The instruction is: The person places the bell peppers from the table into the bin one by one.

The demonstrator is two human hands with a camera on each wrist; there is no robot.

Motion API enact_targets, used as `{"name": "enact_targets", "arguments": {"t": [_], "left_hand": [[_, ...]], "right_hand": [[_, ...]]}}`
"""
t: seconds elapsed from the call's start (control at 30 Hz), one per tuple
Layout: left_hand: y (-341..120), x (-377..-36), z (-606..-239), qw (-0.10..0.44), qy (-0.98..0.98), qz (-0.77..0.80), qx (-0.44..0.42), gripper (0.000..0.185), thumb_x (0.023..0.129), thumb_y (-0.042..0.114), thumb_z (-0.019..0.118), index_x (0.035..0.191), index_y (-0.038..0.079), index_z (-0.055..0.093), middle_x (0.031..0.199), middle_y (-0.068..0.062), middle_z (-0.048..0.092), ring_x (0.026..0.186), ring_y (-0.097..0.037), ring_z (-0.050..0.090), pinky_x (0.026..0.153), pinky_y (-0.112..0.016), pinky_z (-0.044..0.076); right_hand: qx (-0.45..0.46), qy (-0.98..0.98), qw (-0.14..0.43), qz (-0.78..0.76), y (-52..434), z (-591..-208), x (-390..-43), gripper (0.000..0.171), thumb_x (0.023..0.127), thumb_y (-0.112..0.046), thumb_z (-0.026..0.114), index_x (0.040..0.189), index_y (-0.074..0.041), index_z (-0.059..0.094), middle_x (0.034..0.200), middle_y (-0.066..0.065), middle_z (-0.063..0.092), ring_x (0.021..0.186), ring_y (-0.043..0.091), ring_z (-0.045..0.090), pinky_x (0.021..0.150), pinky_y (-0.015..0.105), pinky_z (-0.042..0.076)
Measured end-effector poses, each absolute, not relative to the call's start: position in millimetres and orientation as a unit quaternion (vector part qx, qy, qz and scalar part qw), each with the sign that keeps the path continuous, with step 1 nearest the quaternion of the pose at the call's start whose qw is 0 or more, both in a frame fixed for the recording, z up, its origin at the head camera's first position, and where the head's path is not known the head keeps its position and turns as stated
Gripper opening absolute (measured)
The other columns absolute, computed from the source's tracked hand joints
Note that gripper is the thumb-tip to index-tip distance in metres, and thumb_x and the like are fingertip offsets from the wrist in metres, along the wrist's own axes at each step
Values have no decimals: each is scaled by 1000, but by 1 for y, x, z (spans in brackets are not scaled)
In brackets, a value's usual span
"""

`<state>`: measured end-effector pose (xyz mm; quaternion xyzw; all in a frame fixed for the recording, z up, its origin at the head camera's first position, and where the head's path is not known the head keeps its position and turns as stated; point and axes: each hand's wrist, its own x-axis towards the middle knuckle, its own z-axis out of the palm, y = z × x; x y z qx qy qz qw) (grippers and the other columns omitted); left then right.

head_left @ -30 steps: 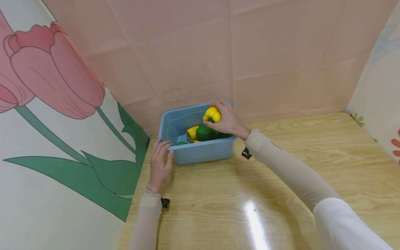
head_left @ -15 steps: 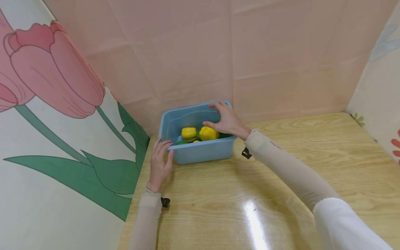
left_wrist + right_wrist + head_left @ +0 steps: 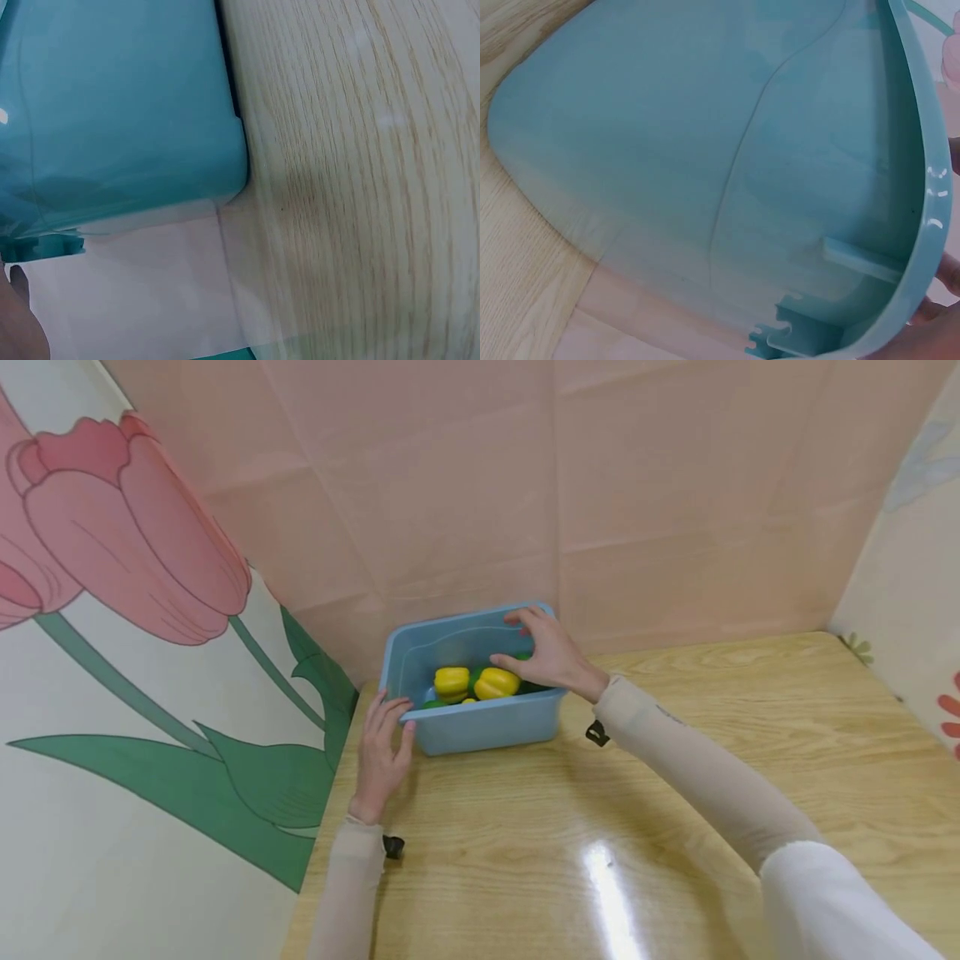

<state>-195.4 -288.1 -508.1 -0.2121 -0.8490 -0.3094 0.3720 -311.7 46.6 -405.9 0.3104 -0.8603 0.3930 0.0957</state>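
A blue plastic bin (image 3: 487, 727) stands on the wooden table against the back wall. At its front left corner my left hand (image 3: 382, 764) holds the rim, fingers over the edge and thumb on the outer side. Two yellow bell peppers lie inside, a left one (image 3: 452, 683) and a right one (image 3: 497, 683). Dark green vegetables show partly behind and beneath them. Over the bin's right end hovers my right hand (image 3: 553, 653), thumb and fingers spread apart and nothing between them. Both wrist views show mostly the bin's outer walls (image 3: 127, 105), (image 3: 660, 135).
The pale wooden tabletop (image 3: 510, 843) extends in front and to the right. A pink sheet (image 3: 450, 485) covers the wall right behind the bin. A wall panel with painted tulips (image 3: 127, 543) borders the table's left side.
My right hand has let go of a yellow bell pepper, which dropped into the bin and settled onto its side. The other yellow pepper shifted slightly left. My left hand stayed put.
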Motion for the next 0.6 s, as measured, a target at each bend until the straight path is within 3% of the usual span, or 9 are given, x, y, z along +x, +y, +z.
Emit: {"name": "enact_targets", "arguments": {"t": [0.6], "left_hand": [[-293,-191,-496,333,-879,-278,-198,28,108,24,63,126,5,72,135,-13,69,149,-42,48,130,-50,35]], "right_hand": [[309,-858,104,397,75,-405,-294,66,92,-45,83,143,-10,61,140,9,59,117,30,63,90,50,61]]}}
